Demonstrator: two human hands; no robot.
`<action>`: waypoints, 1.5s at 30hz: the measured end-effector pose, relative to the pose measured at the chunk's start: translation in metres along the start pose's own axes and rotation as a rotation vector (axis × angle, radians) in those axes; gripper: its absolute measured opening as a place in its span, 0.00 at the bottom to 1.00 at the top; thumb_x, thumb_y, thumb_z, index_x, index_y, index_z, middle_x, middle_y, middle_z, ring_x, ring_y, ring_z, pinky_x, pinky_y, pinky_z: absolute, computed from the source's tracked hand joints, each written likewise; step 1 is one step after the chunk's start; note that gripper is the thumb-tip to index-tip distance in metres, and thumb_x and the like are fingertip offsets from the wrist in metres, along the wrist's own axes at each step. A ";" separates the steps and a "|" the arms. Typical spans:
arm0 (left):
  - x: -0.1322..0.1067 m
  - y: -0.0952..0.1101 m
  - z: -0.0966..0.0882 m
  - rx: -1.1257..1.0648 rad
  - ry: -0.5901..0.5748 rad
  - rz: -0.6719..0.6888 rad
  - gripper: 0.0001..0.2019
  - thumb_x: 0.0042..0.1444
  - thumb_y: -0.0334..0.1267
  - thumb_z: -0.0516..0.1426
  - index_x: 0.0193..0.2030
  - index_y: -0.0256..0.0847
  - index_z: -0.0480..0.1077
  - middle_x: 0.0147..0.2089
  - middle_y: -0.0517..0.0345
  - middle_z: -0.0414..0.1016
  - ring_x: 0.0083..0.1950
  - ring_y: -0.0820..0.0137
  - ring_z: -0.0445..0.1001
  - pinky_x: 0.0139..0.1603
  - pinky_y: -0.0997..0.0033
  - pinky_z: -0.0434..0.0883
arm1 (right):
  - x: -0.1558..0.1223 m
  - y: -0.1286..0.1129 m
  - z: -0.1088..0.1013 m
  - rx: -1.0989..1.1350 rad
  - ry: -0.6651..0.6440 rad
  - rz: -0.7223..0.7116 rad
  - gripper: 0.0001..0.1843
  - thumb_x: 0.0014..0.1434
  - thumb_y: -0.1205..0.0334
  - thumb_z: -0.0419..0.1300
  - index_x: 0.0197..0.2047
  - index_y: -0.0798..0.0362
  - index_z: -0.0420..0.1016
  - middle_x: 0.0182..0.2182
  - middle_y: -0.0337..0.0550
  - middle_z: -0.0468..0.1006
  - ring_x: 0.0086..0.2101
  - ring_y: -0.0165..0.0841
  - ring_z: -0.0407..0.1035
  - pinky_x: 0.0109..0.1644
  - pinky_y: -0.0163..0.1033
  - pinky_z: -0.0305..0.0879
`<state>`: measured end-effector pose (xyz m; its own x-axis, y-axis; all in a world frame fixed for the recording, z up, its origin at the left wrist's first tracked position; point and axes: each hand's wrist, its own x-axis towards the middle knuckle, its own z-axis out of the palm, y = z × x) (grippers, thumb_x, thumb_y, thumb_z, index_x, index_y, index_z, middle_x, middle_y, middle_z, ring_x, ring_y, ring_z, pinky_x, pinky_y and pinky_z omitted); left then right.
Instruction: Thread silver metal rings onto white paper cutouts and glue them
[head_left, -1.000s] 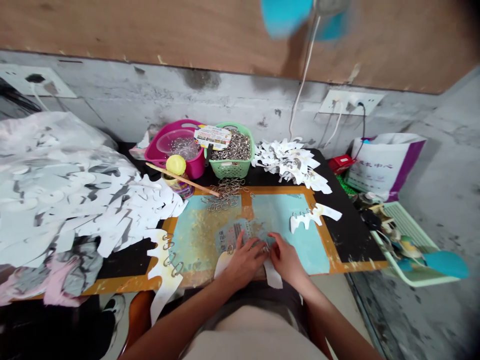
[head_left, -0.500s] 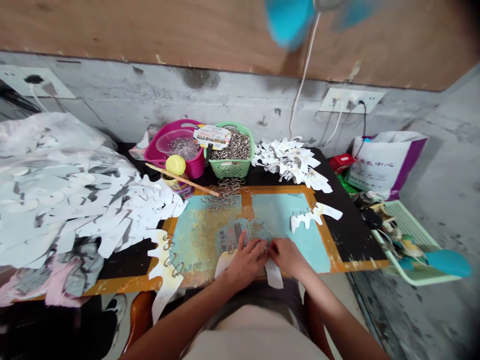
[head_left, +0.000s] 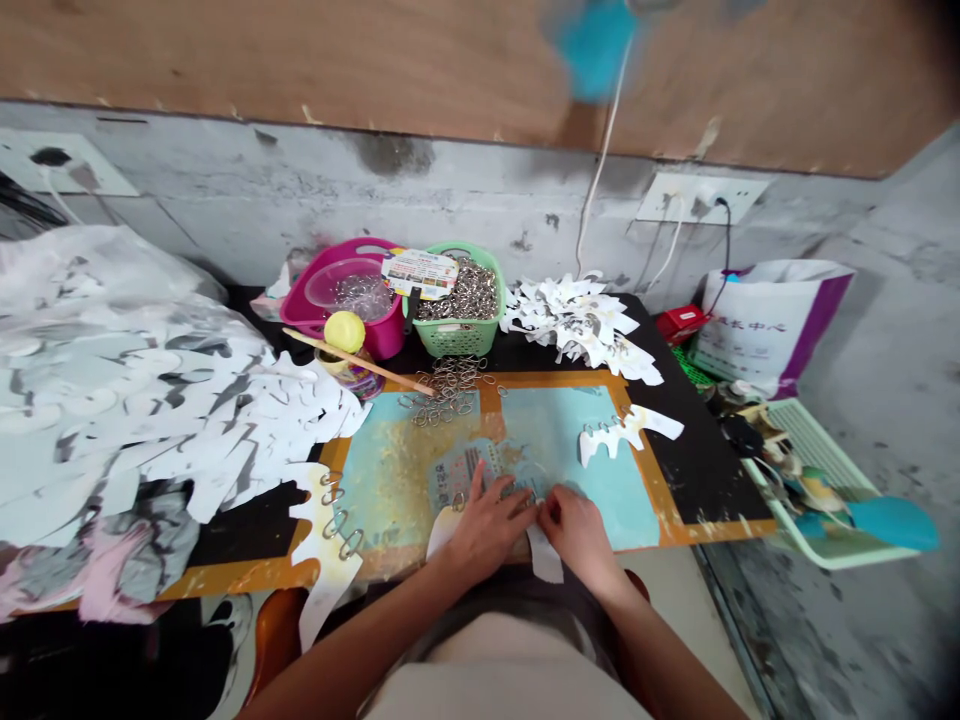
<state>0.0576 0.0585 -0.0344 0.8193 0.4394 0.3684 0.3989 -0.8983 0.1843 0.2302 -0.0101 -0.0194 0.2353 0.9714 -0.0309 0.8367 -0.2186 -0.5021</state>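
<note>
My left hand (head_left: 487,525) lies on a white paper cut-out (head_left: 545,555) at the near edge of the blue work mat (head_left: 600,470), fingers pressed down on it. My right hand (head_left: 577,528) meets the left one fingertip to fingertip, pinching at a small metal ring (head_left: 534,496) on the cut-out. A loose heap of metal rings (head_left: 448,385) lies further back on the mat. Another ringed cut-out (head_left: 626,430) rests right of centre, and one with several rings (head_left: 330,520) hangs over the left front edge.
A green basket of rings (head_left: 459,300) and a pink basket (head_left: 352,295) stand at the back, with a yellow-capped jar and stick (head_left: 349,345). Large heaps of white cut-outs (head_left: 142,400) fill the left; a smaller heap (head_left: 581,320) lies behind. A tray (head_left: 817,480) and bag (head_left: 765,320) sit right.
Both hands have stayed together on the cut-out, with only small finger shifts at the ring. The view has drifted slightly.
</note>
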 end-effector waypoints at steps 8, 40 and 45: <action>0.003 0.002 -0.002 0.012 -0.042 0.002 0.13 0.64 0.33 0.55 0.54 0.48 0.72 0.52 0.54 0.75 0.59 0.56 0.66 0.68 0.26 0.37 | -0.004 0.003 -0.005 0.083 0.087 -0.307 0.11 0.62 0.73 0.49 0.42 0.50 0.68 0.39 0.47 0.76 0.40 0.40 0.68 0.43 0.42 0.65; 0.053 -0.009 -0.026 -0.107 -0.236 0.016 0.07 0.62 0.33 0.55 0.39 0.40 0.76 0.60 0.44 0.64 0.66 0.54 0.60 0.68 0.36 0.53 | -0.018 0.030 -0.003 0.226 0.033 -0.392 0.30 0.62 0.71 0.51 0.66 0.54 0.51 0.47 0.52 0.79 0.48 0.44 0.73 0.54 0.51 0.70; 0.052 -0.016 -0.029 -0.082 -0.255 0.128 0.07 0.63 0.34 0.55 0.38 0.41 0.76 0.62 0.45 0.63 0.68 0.54 0.58 0.69 0.38 0.51 | -0.020 0.035 -0.003 0.264 0.022 -0.371 0.28 0.62 0.71 0.51 0.65 0.55 0.51 0.48 0.50 0.79 0.50 0.42 0.72 0.56 0.50 0.68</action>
<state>0.0820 0.0961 0.0080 0.9421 0.2977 0.1541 0.2592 -0.9385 0.2282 0.2563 -0.0372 -0.0335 -0.0436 0.9769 0.2092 0.7120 0.1773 -0.6794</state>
